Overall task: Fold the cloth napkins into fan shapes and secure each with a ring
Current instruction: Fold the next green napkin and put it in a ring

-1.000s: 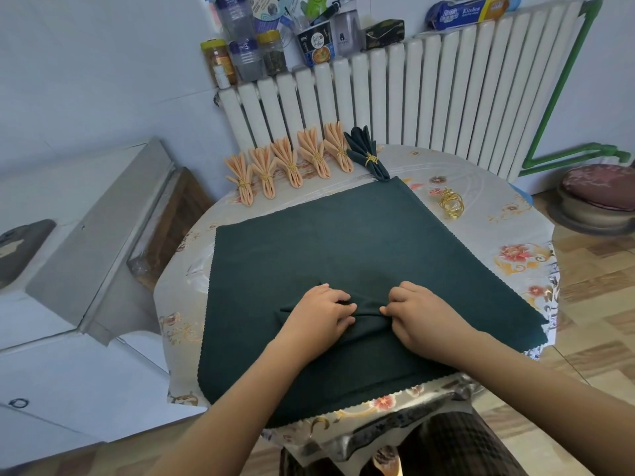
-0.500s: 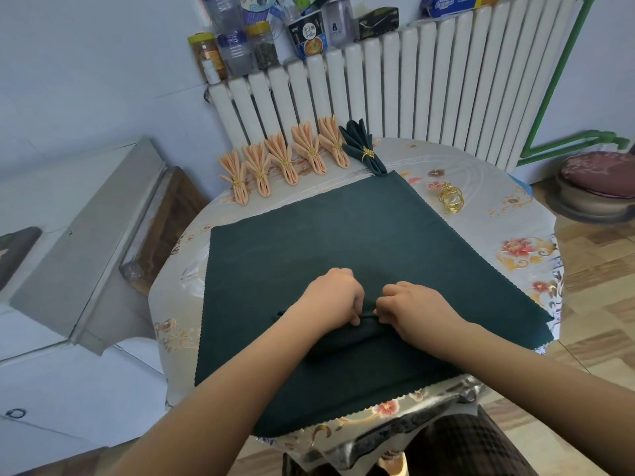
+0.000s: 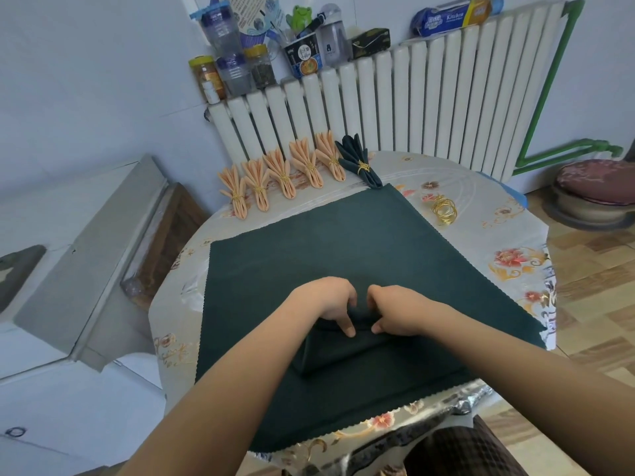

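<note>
Because pleats must stay stacked, both hands, left (image 3: 326, 305) and right (image 3: 395, 312), pinch the green napkin's (image 3: 343, 249) fold against the counter (image 3: 481, 242)

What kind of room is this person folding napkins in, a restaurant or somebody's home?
Most likely a home kitchen or dining corner. A white radiator serves as a shelf for jars and a kitchen roll pack, and the small round table wears a flowered plastic cover. Nothing looks commercial.

A white ribbed radiator (image 3: 412, 108) lines the pale blue wall (image 3: 86, 80), jars crowding its top; a green pipe (image 3: 549, 97) descends toward tan tiled floor (image 3: 591, 304).
</note>
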A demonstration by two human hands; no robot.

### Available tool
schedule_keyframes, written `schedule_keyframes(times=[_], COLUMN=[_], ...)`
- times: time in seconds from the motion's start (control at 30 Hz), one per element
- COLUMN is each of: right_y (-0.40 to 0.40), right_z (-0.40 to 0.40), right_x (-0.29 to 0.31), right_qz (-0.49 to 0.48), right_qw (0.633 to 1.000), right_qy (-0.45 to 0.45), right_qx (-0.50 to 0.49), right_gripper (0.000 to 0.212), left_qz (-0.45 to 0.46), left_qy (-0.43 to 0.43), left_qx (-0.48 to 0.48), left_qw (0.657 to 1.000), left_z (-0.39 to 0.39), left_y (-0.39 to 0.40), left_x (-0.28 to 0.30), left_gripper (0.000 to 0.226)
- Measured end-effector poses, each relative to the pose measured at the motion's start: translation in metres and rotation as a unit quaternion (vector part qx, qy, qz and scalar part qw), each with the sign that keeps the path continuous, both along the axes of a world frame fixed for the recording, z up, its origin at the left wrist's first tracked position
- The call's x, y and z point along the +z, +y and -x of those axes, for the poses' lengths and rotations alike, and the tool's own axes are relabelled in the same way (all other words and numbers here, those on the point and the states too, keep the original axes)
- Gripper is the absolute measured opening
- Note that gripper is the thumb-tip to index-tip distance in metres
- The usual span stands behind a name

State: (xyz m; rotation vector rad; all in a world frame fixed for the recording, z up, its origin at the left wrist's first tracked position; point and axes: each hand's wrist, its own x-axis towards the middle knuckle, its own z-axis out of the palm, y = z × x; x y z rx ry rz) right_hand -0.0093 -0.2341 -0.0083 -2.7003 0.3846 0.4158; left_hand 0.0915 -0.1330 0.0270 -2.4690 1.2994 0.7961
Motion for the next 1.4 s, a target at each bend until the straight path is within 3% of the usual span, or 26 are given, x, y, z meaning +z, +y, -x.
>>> schedule_keyframes(times=[0.17, 0.43, 0.5, 0.57, 0.63, 0.73, 0.93, 1.1, 1.17, 1.23, 1.4], right_y=[0.007, 0.022, 0.023, 0.022, 0.02, 0.018, 0.02, 0.013, 0.01, 0.01, 0.013], right_z=[0.005, 0.031, 0.034, 0.034, 0.033, 0.034, 0.054, 0.052, 0.05, 0.048, 0.048], right_x=[-0.002, -0.01, -0.008, -0.006, -0.006, -0.009, -0.033, -0.026, -0.022, -0.019, -0.023], right_qz=[0.065, 0.13, 0.139, 0.159, 0.152, 0.105, 0.021, -0.062, -0.107, -0.142, -0.137], right_qw=[0.998, 0.984, 0.976, 0.947, 0.921, 0.909, 0.942, 0.959, 0.965, 0.964, 0.959], right_qy=[-0.014, -0.119, -0.17, -0.278, -0.357, -0.402, -0.331, -0.276, -0.238, -0.223, -0.24], right_qx=[0.015, 0.025, 0.005, -0.014, -0.033, -0.041, 0.049, -0.005, -0.027, -0.042, -0.058], right_gripper=[0.033, 0.025, 0.02, 0.015, 0.029, 0.03, 0.009, 0.016, 0.017, 0.014, 0.022], left_qz=[-0.004, -0.028, -0.01, 0.035, 0.068, 0.08, 0.014, 0.056, 0.079, 0.095, 0.15], left_qy=[-0.048, -0.105, -0.165, -0.255, -0.335, -0.37, -0.31, -0.131, -0.056, -0.036, 0.042], left_qx=[-0.051, -0.108, -0.144, -0.174, -0.197, -0.196, -0.143, 0.017, 0.09, 0.135, 0.221], left_qw=[0.998, 0.988, 0.976, 0.95, 0.919, 0.904, 0.94, 0.99, 0.991, 0.986, 0.963], left_z=[0.014, 0.033, 0.04, 0.045, 0.049, 0.057, 0.084, 0.055, 0.035, 0.018, 0.004], left_y=[0.0, 0.003, 0.005, 0.007, 0.01, 0.02, 0.054, 0.073, 0.085, 0.096, 0.107], left_x=[0.004, 0.014, 0.02, 0.029, 0.035, 0.027, -0.014, 0.014, 0.018, 0.015, -0.005], left_gripper=[0.031, 0.031, 0.024, 0.017, 0.012, 0.009, 0.015, 0.017, 0.029, 0.032, 0.043])
